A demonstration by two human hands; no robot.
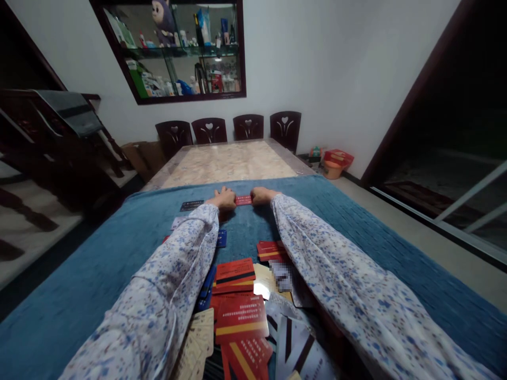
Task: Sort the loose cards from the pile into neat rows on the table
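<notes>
A small red card (243, 200) with pale printing lies at the far part of the blue cloth, between my two hands. My left hand (224, 199) is at its left end, fingers bent, apparently gripping that edge. At the right end my right hand (262, 196) is curled closed on the card. A black card (191, 205) lies just left of my left hand. Nearer, a blue card (222, 238) and a pale card (180, 223) are partly covered by my left sleeve. Several red cards (241, 316) lie in a loose heap between my forearms.
White striped cards (303, 348), beige cards (200, 332) and a gold card (263, 281) are also in the heap. The blue cloth (119, 253) covers the near table; its marble top (233, 161) shows beyond. Dark chairs (248, 126) line the far end.
</notes>
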